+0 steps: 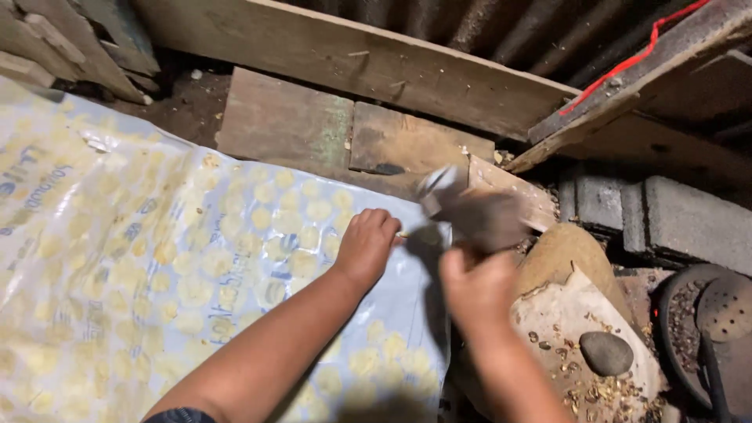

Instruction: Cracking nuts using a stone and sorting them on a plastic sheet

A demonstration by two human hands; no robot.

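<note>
Pinning the printed plastic sheet (157,258) edge, the left hand (364,247) is pinched on something small; a blurred hammer (462,207) is gripped in the right hand (478,286) just beside it; fastening judged unfinished

Glossy white-and-yellow printed plastic sheet (157,258) under the left hand's grip, rough weathered wooden planks (329,129) beyond, matt grey concrete blocks (666,215) right of the grip
</note>
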